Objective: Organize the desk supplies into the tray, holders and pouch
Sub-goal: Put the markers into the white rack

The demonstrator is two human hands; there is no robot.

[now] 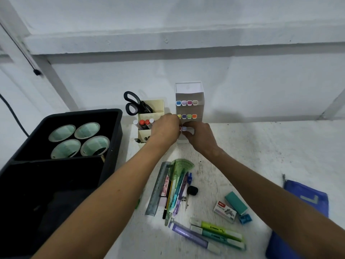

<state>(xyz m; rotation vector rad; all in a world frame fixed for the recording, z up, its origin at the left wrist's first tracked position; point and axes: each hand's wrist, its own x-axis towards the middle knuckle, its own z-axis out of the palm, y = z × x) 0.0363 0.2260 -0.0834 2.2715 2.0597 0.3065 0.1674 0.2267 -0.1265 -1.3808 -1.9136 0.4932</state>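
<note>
Both hands meet at the bottom row of the tiered marker holder [189, 101], which stands at the back of the white desk [261, 156] against the wall; the left hand [165, 128] reaches in from the holder's left with its fingers curled towards that row, though whether it pinches a marker there cannot be told; the right hand [198, 136] comes from the front right, its fingers curled round the end of a marker [184, 128] with a pale purple cap sitting in the bottom row; the two rows above hold four coloured caps each. Just left of the marker holder stands a cream stepped pen holder [151, 116], with black-handled scissors [133, 103] upright in its rear pocket, red- and white-capped pens in the middle one, and a few dark items in the front one. Further left of the marker holder sits a black tray [112, 146] holding four pale green round cups [79, 140]. In front of the marker holder, nearer the person, lies a loose pile: a grey ruler [157, 189], a green protractor [182, 166], pens and a compass side by side; nearer still lie three highlighters [216, 234], purple, teal and yellow-green. To the front right of the marker holder are a staples box [224, 212], a teal eraser [236, 202] and a blue sharpener [245, 218], close together; beyond them, by the right edge, lies a blue pouch [302, 202].
</note>
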